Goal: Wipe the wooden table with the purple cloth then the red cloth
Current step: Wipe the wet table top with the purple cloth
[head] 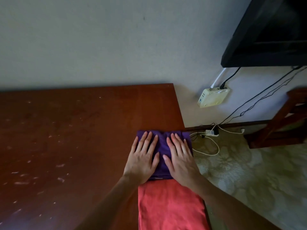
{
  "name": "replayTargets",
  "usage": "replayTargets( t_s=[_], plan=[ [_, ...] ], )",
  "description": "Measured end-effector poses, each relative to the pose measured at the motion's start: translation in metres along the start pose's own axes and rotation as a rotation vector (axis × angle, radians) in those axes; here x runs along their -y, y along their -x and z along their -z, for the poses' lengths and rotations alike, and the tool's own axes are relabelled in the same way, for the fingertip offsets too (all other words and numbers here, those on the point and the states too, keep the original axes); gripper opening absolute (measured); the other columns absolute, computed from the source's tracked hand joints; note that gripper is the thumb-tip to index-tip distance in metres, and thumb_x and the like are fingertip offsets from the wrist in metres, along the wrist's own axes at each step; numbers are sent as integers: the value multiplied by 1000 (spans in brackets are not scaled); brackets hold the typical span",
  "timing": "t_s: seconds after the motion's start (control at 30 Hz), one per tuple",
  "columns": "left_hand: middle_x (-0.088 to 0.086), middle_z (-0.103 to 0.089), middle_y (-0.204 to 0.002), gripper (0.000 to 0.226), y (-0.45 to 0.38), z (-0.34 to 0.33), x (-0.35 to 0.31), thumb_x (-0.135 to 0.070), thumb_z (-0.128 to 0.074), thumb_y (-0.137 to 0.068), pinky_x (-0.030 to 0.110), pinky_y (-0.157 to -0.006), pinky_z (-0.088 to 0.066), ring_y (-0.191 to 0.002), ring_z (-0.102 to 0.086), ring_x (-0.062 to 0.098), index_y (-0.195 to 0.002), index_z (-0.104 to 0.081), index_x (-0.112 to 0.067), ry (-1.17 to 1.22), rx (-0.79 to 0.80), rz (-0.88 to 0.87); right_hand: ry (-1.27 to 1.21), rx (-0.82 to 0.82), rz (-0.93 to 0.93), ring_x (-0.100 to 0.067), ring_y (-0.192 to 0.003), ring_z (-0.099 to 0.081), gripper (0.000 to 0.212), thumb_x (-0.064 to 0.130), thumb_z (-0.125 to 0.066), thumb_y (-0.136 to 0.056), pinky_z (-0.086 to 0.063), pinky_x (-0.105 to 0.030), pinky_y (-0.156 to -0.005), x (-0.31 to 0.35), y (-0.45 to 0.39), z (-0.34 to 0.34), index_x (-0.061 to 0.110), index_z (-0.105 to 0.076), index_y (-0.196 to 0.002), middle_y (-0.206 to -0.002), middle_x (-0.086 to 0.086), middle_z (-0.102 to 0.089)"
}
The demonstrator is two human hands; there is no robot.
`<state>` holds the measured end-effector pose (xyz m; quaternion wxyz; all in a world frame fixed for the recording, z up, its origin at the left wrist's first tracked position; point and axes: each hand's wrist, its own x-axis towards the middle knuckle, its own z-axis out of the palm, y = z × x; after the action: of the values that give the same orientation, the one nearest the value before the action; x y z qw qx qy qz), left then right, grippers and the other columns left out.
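Two bare hands pressed flat on a folded purple cloth (163, 151) at the right edge of a wooden table (74, 138), seen from the head camera. The left hand (143, 159) lay palm down on the cloth's 9 o'clock half, its fingers straight and slightly spread toward 12 o'clock, its heel over the cloth's near left corner. The right hand (178, 159) lay beside it on the 3 o'clock half in the same flat pose, fingers straight, thumb angled toward the other thumb without touching it. Neither hand curled round or pinched anything; both simply rested on the fabric.

The purple cloth sat with its right side at, or just over, the table's right edge, and a strip of it showed between the two hands. Directly at its 6 o'clock lay a red cloth (169, 208), spread flat and running down to the bottom of the view, its far edge touching or slipping under the purple one; which, the view did not settle. Pale flecks and smears dotted the tabletop from 9 o'clock down to 7 o'clock of the hands.

Beyond the table's far edge rose a plain pale wall (99, 39). At 2 o'clock a cream box (213, 97) hung on that wall with cables plugged into its top, under a dark television (269, 34) in the upper right corner. White cords (214, 146) and a power strip (211, 132) lay on the patterned floor (249, 180) at 3 o'clock, near a dark wooden chair (282, 123).
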<state>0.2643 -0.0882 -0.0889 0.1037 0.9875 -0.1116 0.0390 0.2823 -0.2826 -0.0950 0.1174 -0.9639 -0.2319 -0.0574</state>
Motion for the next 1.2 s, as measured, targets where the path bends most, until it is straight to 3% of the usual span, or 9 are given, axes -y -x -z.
replayTargets(
  t_s=[0.1, 0.27, 0.6, 0.77, 0.97, 1.2],
  plan=[
    [8, -36, -162, 63, 20, 3, 2, -45, -33, -103, 47, -123, -23, -154, -26, 21, -159, -29, -18, 6, 0, 40, 27, 30, 66, -31, -151, -37, 64, 48, -40, -104, -25, -49, -125, 6, 1, 1, 4, -47, -150, -158, -17, -43],
    [6, -36, -162, 62, 13, 4, 19, -46, -37, -101, 45, -124, -22, -153, -26, 18, -158, -32, -21, 72, -40, 92, -64, 23, 136, -28, -154, -29, 64, 48, -42, -105, -26, -46, -126, 5, -27, -1, 6, -43, -153, -162, -16, -36],
    [10, -39, -160, 63, -128, 22, 180, -48, -32, -101, 45, -125, -23, -151, -31, 26, -157, -35, -19, -63, -65, 89, -117, -8, 133, -32, -151, -34, 67, 50, -36, -102, -26, -47, -126, 36, -236, -46, 8, -44, -152, -159, -19, -41],
    [10, -39, -159, 63, -168, 26, 221, -50, -28, -102, 44, -125, -22, -149, -33, 27, -158, -33, -21, -101, -40, 75, -114, -20, 67, -34, -149, -36, 69, 51, -32, -99, -28, -47, -122, 45, -285, -57, 9, -45, -152, -159, -19, -42],
    [12, -36, -161, 63, -146, 27, 215, -48, -26, -103, 47, -124, -23, -151, -30, 28, -158, -31, -18, -96, -28, 79, -90, 12, 58, -34, -152, -33, 70, 50, -30, -101, -29, -51, -123, 57, -263, -55, 8, -39, -156, -161, -20, -39],
    [10, -30, -165, 63, -7, 40, 186, -46, -27, -104, 46, -126, -18, -155, -22, 24, -160, -26, -18, -21, 4, 103, -87, 20, 60, -30, -155, -28, 66, 48, -36, -104, -27, -51, -125, 128, -142, -52, 9, -35, -158, -165, -16, -34]
  ],
)
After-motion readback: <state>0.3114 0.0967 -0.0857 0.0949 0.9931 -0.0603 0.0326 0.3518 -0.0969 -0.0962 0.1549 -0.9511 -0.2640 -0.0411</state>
